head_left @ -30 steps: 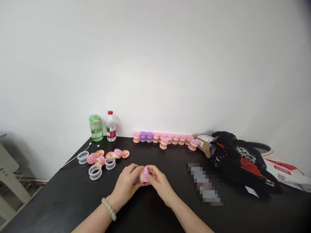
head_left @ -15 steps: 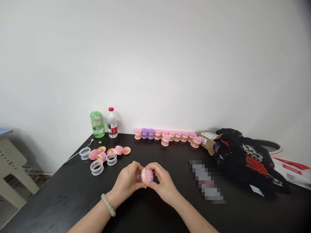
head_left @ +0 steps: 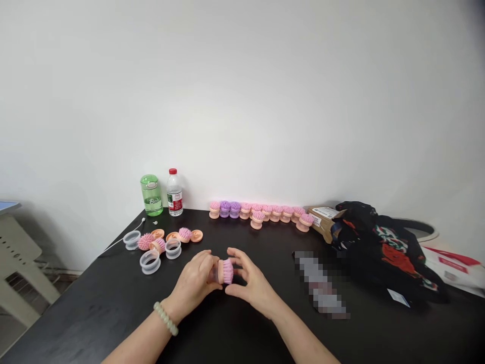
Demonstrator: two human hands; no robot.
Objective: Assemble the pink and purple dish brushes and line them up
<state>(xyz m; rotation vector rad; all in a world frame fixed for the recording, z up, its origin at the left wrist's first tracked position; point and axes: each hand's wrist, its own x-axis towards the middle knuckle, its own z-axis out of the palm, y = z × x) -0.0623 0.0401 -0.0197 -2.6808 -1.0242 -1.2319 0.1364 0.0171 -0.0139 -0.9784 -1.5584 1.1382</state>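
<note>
**A:** What are the hands doing?

**B:** The left hand (head_left: 193, 279) is closed around a pink-bristled brush (head_left: 226, 271), gripping its clear plastic cup (head_left: 213, 275). The right hand (head_left: 252, 282) is open and curved, its fingertips (head_left: 230, 252) just beside the bristles. I can't tell whether they touch.

**A:** Where's the brush?

**B:** Between the hands, above the black counter (head_left: 94, 313).

**A:** What's around it?

**B:** Left of the brush lie clear rings (head_left: 150, 262) and peach brush bases (head_left: 196, 236). Beyond it runs a row of pink and purple brushes (head_left: 261, 212). Farther left stand a green flask (head_left: 151, 196) and a water bottle (head_left: 175, 194). To its right are a pixelated object (head_left: 320, 283), too blurred to name, a cardboard parcel (head_left: 322, 222) and black patterned cloth (head_left: 382, 247).
</note>
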